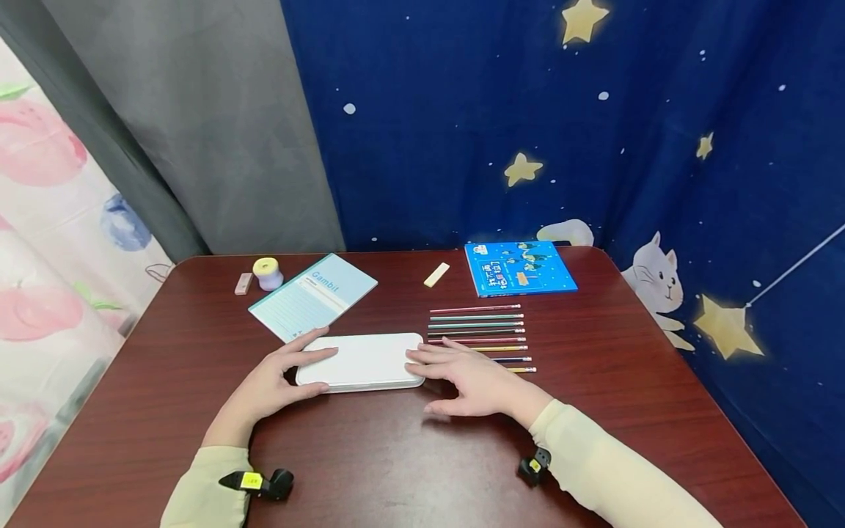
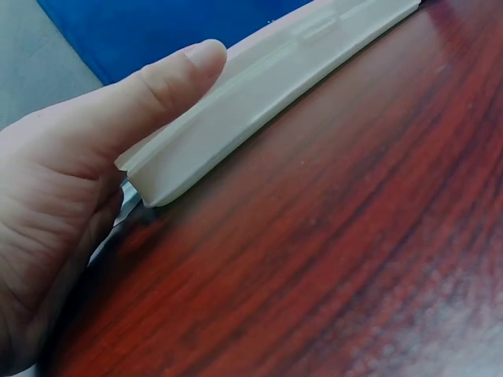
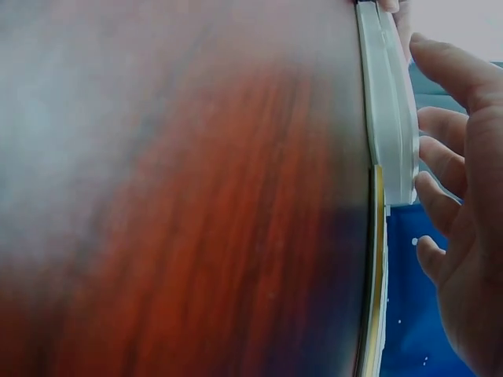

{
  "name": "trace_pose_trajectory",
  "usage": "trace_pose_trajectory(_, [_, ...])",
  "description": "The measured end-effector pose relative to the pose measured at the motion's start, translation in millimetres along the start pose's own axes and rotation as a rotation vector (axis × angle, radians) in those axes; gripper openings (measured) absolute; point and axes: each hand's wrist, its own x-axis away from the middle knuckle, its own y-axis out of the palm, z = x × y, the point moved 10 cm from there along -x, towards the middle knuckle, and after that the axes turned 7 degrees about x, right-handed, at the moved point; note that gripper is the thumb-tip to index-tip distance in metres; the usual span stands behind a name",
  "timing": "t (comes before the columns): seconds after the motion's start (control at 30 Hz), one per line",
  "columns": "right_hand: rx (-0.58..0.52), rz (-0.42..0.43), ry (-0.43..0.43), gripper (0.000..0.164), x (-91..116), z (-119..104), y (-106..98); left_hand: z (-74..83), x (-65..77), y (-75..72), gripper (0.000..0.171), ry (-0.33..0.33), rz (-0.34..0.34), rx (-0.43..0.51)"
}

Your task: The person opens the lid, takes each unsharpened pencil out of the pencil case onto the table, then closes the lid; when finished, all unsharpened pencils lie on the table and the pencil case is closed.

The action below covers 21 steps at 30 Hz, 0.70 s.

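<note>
A flat white pencil case (image 1: 363,359) with rounded corners lies closed on the table. My left hand (image 1: 280,374) grips its left end, thumb at the front edge and fingers spread over the top and toward the back. In the left wrist view the thumb (image 2: 177,82) lies along the upper edge of the pencil case (image 2: 244,118). My right hand (image 1: 472,378) is at the other end, its fingers extended and their tips at the case's right edge, the thumb apart from it. Beneath and behind that hand, several pencils (image 1: 475,317) lie in a row, partly hidden by it.
Behind the case lies a light-blue notebook (image 1: 313,297). Left of that are a lavender tub with a yellow top (image 1: 267,274) and a small pinkish block (image 1: 243,284). A cream eraser (image 1: 436,275) and a blue book (image 1: 521,268) lie toward the back of the brown table (image 1: 396,455).
</note>
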Motion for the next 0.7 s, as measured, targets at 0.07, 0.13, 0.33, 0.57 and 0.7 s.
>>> trace_pose_trajectory(0.07, [0.009, 0.009, 0.003, 0.07, 0.0, 1.3, -0.9, -1.4, -0.1, 0.1, 0.058, -0.013, -0.002, -0.009])
trace_pose_trajectory(0.13, [0.013, 0.011, 0.008, 0.069, -0.2, 2.5, -1.0, -2.6, -0.1, 0.3, 0.058, -0.024, -0.005, -0.013])
trace_pose_trajectory(0.33, [0.025, -0.008, 0.013, 0.068, -0.1, 2.8, 1.1, -2.9, 0.6, 1.7, 0.059, -0.046, -0.013, -0.006])
trace_pose_trajectory(0.57, [0.038, -0.009, 0.032, 0.07, 0.3, 1.1, -1.2, -1.2, -3.4, -0.9, 0.059, -0.035, -0.02, -0.013])
trace_pose_trajectory(0.7, [0.036, -0.02, 0.031, 0.071, -1.1, 1.0, -2.0, 0.0, -4.4, -3.2, 0.057, -0.04, -0.022, -0.02])
